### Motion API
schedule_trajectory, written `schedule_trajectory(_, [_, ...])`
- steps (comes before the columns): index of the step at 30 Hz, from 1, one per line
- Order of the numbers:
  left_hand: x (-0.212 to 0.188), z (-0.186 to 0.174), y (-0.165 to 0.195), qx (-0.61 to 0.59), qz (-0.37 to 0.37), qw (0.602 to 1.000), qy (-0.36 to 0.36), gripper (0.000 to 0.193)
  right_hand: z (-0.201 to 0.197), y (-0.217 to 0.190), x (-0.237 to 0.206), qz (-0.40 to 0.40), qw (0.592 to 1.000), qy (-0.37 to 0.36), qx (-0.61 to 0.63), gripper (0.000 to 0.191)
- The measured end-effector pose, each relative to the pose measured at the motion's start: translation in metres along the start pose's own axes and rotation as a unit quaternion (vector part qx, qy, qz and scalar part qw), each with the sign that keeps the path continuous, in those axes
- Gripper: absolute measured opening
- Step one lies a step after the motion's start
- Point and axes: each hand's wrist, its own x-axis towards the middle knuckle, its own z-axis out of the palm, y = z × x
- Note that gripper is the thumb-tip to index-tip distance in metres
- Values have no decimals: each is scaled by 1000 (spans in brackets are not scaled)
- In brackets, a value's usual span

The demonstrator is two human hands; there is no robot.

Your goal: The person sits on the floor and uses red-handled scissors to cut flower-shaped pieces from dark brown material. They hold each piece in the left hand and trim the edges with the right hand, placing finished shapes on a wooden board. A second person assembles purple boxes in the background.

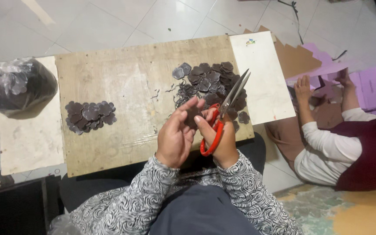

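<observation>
My left hand holds a small dark brown flower-shaped piece between thumb and fingers. My right hand grips red-handled scissors, blades open and pointing up and to the right, right beside that piece. Both hands hover over the near edge of a low wooden board. Behind the hands lies a heap of the same dark pieces with thin trimmings. A smaller, neater cluster of dark flower shapes lies on the board's left part.
A clear plastic bag filled with dark pieces rests on a pale panel at the left. A white panel adjoins the board on the right. Another person sits on the floor at right, among purple sheets and brown cardboard.
</observation>
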Motion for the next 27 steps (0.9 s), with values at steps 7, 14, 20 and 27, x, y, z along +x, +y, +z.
schedule_trajectory(7, [-10,0,10,327,66,942,45,31,-6,-25,-2,-16,999,-13,-38,20])
schedule_trajectory(14, [-10,3,33,230,89,963,105,28,-6,-25,-13,65,988,-112,-81,23])
schedule_trajectory(20, [-10,4,39,231,137,957,112,16,-4,-15,-32,99,960,-189,-180,33])
schedule_trajectory(27, [-8,3,35,257,93,958,84,17,-3,-12,-30,96,949,-213,-212,32])
